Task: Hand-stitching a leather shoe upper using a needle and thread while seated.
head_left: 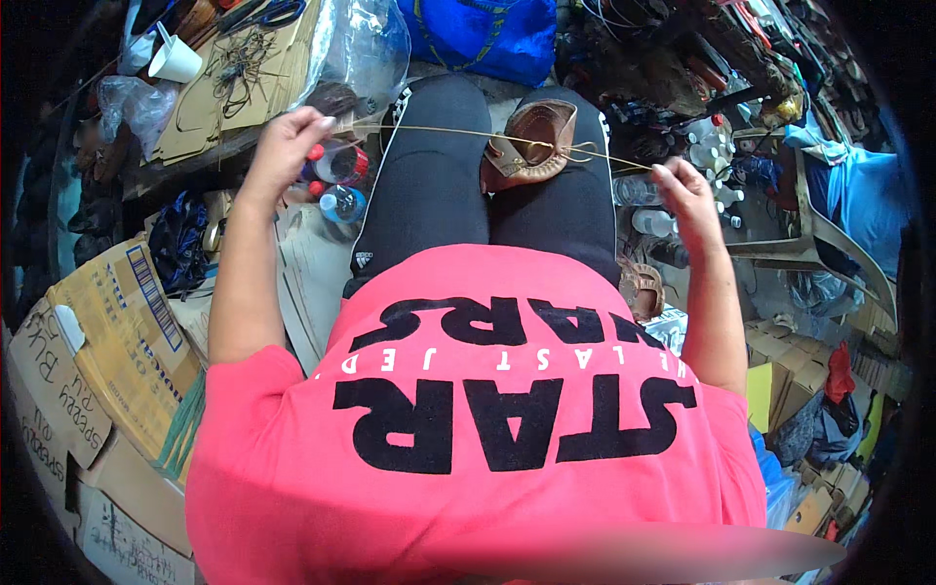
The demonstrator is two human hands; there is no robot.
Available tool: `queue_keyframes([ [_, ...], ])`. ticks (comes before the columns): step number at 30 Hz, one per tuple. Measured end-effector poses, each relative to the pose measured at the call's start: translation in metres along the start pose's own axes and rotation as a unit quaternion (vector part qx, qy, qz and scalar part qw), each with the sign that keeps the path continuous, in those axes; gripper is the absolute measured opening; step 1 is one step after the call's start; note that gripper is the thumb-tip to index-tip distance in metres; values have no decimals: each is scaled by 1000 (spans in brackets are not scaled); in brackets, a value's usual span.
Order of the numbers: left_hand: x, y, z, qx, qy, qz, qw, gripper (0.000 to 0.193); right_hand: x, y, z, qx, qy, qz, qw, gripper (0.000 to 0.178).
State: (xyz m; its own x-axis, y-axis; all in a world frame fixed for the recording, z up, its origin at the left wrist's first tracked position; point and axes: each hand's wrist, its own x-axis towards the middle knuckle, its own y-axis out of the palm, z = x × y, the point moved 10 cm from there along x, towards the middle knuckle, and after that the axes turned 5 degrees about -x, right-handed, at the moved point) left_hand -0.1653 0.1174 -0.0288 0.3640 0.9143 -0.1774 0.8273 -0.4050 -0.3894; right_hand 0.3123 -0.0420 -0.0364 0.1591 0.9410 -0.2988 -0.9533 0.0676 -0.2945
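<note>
A brown leather shoe piece (531,174), like a moccasin with puckered stitching, rests between my thighs near the knees. From it a tan thread (439,129) stretches out to both sides, with a small loop at the shoe's right edge. My left hand (291,148) is closed in a pinch on the thread's left end, out past my left knee. On the other side, my right hand (687,193) pinches the right end between thumb and fingers. Both arms are spread wide and the thread looks taut. Any needle in the fingers is too small to make out.
Bottles with red and blue caps (343,203) stand beside my left leg; clear bottles (655,222) are at my right. Another brown shoe (647,291) lies by my right hip. Cardboard boxes (122,322) fill the left, a blue bag (487,39) sits ahead, and a chair frame (804,249) stands right.
</note>
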Motion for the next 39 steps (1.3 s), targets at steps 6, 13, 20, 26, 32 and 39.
queue_keyframes([
  [6, -11, -84, 28, 105, -58, -180, 976, 21, -26, -83, -68, -51, 148, -104, 982, 26],
  [13, -28, -84, -116, 195, 190, -386, 882, 27, 2, 4, 52, -219, -97, -15, 971, 26],
  [20, 8, 77, -178, 75, 348, -110, 928, 32, 28, 79, 103, -251, -232, 60, 938, 12],
  [26, 37, 210, -163, 105, 292, 110, 944, 36, 35, 89, 94, -264, -232, 97, 931, 13],
  [32, 54, 250, -131, 7, 125, 328, 936, 27, 28, 97, 79, -187, -215, 106, 953, 13],
  [39, 47, 258, -112, -79, 15, 408, 909, 29, 2, 93, 88, -235, -275, 22, 932, 20],
])
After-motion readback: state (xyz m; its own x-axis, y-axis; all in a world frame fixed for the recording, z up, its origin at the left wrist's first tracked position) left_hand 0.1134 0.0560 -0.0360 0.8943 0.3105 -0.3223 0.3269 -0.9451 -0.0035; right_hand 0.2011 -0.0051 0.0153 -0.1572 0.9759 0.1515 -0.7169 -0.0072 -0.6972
